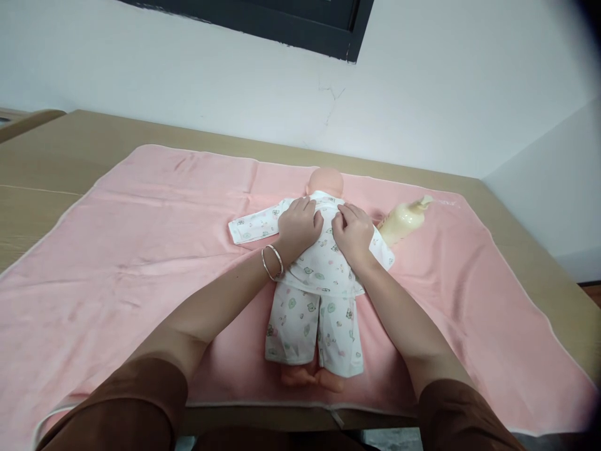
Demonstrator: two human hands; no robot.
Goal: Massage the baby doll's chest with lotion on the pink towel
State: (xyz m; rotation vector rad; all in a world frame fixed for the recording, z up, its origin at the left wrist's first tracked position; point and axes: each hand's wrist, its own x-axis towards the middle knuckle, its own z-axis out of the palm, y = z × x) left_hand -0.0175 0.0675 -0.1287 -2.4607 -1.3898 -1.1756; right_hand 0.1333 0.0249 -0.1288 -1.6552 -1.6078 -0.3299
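A baby doll (328, 269) in a white printed top and trousers lies stretched out on a pink blanket (178, 275), its head away from me. No face shows on its bare head (325, 181); the feet point toward me. My left hand (299, 227), with a bangle at the wrist, rests on the upper left of the doll's top, fingers spread forward. Opposite it, my right hand (353, 230) lies on the upper right, fingers slightly bent and pointing inward. Neither hand grasps anything. Just right of the doll, a pale yellow pump bottle (404, 219) lies tilted on the blanket.
The blanket covers much of a wooden table (107, 128), with folds along its surface. Behind the table rises a white wall (225, 88) with a dark frame (319, 31) at the top. Part of a wooden chair (32, 122) shows at the far left.
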